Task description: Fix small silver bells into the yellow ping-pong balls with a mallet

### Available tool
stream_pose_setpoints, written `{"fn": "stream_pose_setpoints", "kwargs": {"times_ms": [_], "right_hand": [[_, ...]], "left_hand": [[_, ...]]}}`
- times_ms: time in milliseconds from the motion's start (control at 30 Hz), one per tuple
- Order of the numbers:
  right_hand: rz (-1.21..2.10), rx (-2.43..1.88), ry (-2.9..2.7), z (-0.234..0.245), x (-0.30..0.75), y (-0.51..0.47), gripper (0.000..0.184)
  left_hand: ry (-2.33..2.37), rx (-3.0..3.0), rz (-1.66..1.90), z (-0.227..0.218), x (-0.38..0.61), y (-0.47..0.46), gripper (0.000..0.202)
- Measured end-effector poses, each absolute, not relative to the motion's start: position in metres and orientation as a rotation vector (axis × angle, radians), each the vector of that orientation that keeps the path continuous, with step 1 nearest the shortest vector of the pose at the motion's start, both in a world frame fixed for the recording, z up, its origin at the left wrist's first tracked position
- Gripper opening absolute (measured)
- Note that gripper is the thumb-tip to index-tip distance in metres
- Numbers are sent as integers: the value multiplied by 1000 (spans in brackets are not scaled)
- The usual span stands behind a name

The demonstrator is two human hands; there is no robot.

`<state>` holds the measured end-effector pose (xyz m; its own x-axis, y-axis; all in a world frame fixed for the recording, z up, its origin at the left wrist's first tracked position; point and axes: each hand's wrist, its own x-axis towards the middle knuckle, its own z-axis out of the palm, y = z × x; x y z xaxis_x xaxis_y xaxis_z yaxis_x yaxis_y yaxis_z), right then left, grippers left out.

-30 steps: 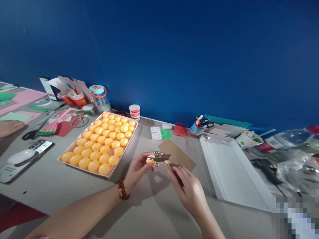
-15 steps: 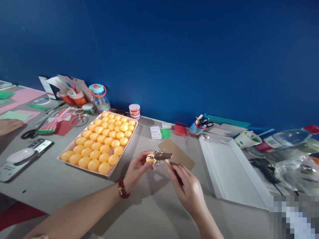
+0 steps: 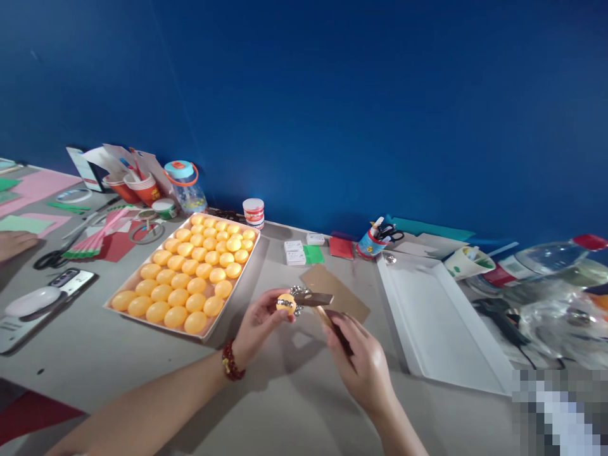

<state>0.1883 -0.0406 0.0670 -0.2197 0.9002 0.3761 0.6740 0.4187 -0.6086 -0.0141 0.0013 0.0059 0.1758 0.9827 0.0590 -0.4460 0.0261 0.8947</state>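
A glossy orange ball, banded across its middle with silver beads that cluster at its right side, is held above the bench in the left fingers. The hammer-like tool has its dark head nearly level beside the beads, its pale wooden handle slanting down into the right fingers.

Looks like a craft workshop: hammer out, plus scissors, pink paper, stationery cup on grey tabletop.
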Motion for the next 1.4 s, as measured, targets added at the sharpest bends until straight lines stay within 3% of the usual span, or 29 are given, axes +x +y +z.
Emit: {"fn": "stream_pose_setpoints", "kwargs": {"times_ms": [900,1167,1400], "right_hand": [[372,-1388,-1936,63,189,-36,18],[404,-1359,-2140,69,197,-35,34],[419,-1372,-2205,63,189,-38,43]], "left_hand": [[872,1077,1317,2,-15,4,37],[847,986,1329,3,-13,4,43],[858,942,1307,8,-12,3,30]]}}
